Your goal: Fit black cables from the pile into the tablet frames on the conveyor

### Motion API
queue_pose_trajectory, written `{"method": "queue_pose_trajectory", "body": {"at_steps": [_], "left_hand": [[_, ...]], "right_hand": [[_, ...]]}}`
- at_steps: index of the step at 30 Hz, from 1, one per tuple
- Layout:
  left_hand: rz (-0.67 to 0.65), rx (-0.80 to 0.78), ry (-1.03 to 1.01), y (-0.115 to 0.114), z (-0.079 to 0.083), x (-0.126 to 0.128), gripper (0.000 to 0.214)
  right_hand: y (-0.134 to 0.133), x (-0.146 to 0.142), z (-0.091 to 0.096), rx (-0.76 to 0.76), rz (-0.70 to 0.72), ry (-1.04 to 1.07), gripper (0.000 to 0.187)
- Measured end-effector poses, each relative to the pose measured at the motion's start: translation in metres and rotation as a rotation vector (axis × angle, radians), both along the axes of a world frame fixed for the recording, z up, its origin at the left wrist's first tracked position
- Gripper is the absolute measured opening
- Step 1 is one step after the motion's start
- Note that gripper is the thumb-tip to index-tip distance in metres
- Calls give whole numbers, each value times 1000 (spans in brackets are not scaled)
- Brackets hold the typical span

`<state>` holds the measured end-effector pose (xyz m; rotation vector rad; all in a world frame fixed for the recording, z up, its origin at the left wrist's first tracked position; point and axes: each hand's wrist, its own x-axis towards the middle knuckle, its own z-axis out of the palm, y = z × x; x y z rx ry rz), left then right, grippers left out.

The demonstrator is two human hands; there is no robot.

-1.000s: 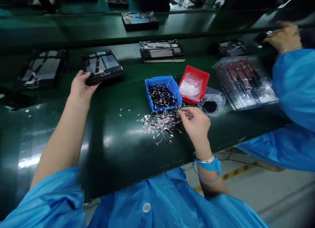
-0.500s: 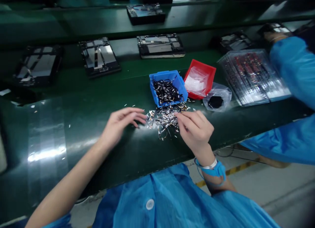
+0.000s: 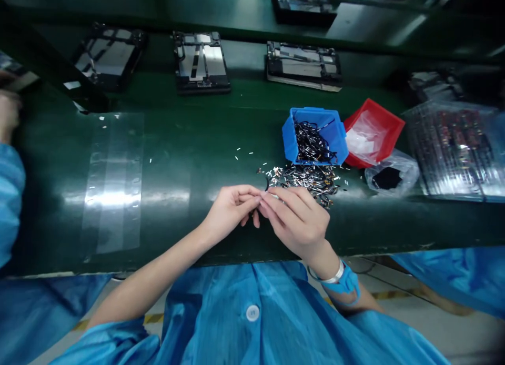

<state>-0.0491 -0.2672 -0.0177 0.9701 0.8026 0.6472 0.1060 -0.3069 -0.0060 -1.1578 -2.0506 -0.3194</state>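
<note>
My left hand [image 3: 232, 210] and my right hand [image 3: 298, 218] meet fingertip to fingertip over the front of the bench, both closed in a pinch. Between them a small black flex cable [image 3: 267, 183] pokes up; the rest of it is covered by the fingers. Just behind my right hand lies a loose pile of similar black and silver flex cables [image 3: 315, 178]. A blue bin [image 3: 290, 141] with more of these cables stands right behind the pile. My right wrist wears a blue strap [image 3: 345, 286].
Right of the blue bin are a red bin [image 3: 389, 139] with clear plastic inside, a plastic bag [image 3: 406, 170] holding something black, and stacked clear trays [image 3: 457, 149]. Opened tablet-like devices [image 3: 201, 62] line the back. Clear film [image 3: 114, 223] lies at left. A co-worker's sleeve [image 3: 10, 191] shows far left.
My left hand has closed from spread fingers and come together with my right hand. Both are now pinching at one spot left of the pile. The view has turned left.
</note>
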Motion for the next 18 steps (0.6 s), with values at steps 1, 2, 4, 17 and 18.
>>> {"method": "queue_pose_trajectory", "body": {"at_steps": [1, 2, 4, 17, 18], "left_hand": [[9, 25, 12, 0, -1, 0, 25], [24, 45, 21, 0, -1, 0, 25], [64, 75, 28, -2, -3, 1, 27], [85, -44, -26, 6, -6, -5, 35], [91, -45, -29, 6, -7, -4, 41]], "right_hand": [[2, -2, -1, -21, 9, -10, 14], [4, -3, -2, -41, 11, -19, 13], [9, -3, -4, -71, 7, -30, 12], [17, 21, -7, -104, -291, -65, 23], [16, 20, -6, -104, -252, -47, 22]]}}
